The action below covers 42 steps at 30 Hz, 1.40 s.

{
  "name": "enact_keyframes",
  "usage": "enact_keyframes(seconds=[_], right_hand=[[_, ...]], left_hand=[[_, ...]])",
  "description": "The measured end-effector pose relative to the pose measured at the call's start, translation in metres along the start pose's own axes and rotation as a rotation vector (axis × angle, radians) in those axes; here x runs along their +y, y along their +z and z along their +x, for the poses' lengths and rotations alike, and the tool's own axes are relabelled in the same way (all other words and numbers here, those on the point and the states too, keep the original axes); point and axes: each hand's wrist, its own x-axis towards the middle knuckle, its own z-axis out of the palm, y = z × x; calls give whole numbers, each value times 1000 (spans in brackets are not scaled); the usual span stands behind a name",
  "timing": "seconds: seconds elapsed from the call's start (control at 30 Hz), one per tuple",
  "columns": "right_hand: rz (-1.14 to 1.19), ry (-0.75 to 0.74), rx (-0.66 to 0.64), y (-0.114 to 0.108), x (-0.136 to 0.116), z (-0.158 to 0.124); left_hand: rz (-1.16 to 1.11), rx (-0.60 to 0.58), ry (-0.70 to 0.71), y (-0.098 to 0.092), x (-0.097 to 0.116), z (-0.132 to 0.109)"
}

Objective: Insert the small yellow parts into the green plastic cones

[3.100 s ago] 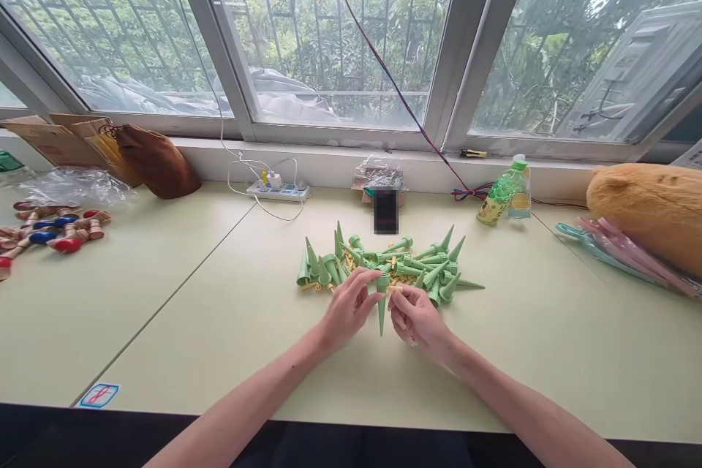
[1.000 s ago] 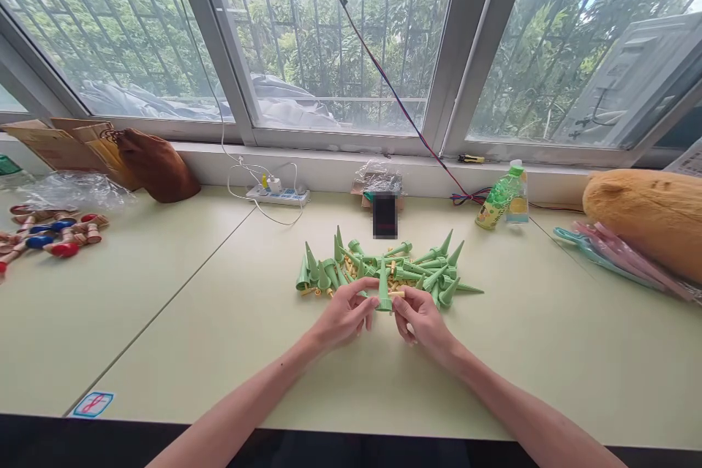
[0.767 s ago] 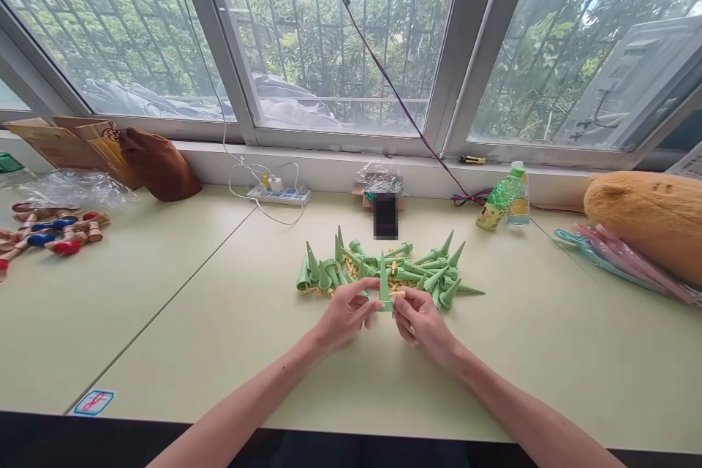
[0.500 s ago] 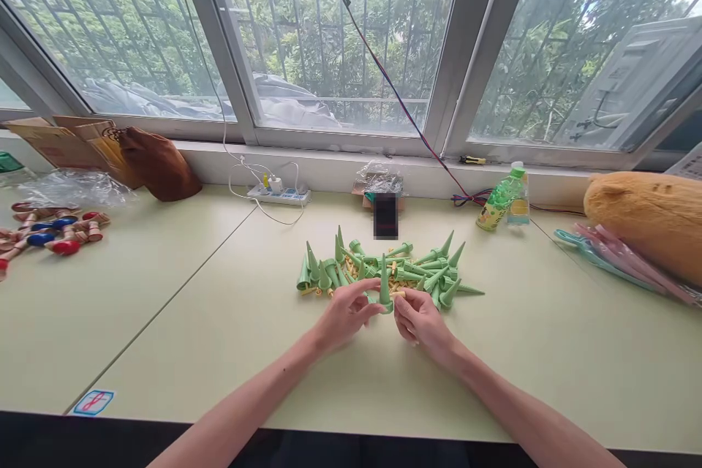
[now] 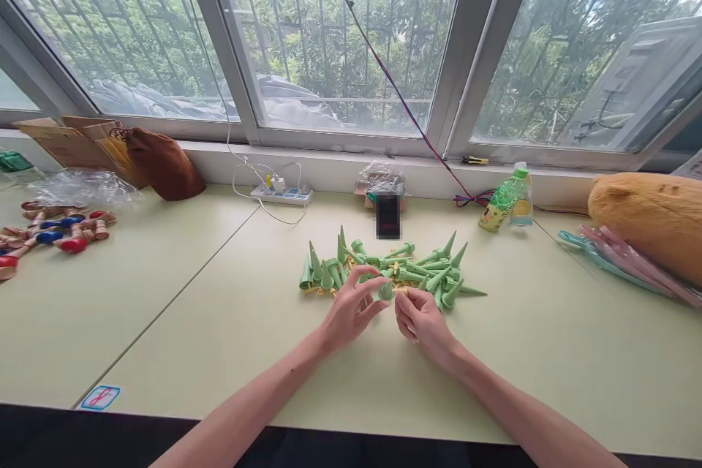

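One green cone (image 5: pixel 386 290) below frame centre has tipped; your left hand (image 5: pixel 351 309) grips it, your right hand (image 5: pixel 420 316) one peg (image 5: pixel 400 290).

We see a pale-green table (image 5: pixel 230 307) | behind the table: white ledge (image 5: pixel 334 171) | above the table: grey-framed, daylit windows (image 5: pixel 329 51)

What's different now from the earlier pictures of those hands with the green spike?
The green spike in the left hand has been turned: it pointed down at first, then up, and now looks short, seen nearly end-on. Nothing was visibly taken or let go. The right hand still pinches a small yellow piece, and the green pile looks unchanged.
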Motion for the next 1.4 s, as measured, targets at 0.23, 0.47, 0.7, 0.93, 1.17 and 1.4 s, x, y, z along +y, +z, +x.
enact_keyframes(seconds=[0.23,0.47,0.7,0.93,1.17,1.4], right_hand=[[-142,-178,45,-4,-1,1],[-314,-245,-71,-4,-1,-3],[-309,-189,-75,-5,1,-4],[-208,-127,-104,-5,-1,-2],[-205,-105,-131,-8,2,-1],[-191,-70,-135,-6,-3,-2]], left_hand=[[-167,-4,-313,2,7,3],[-409,-240,-453,3,6,0],[-409,-308,-458,-5,5,-1],[-349,-293,-446,-7,7,0],[-85,-211,-239,-6,1,0],[109,-125,-42,-5,2,-4]])
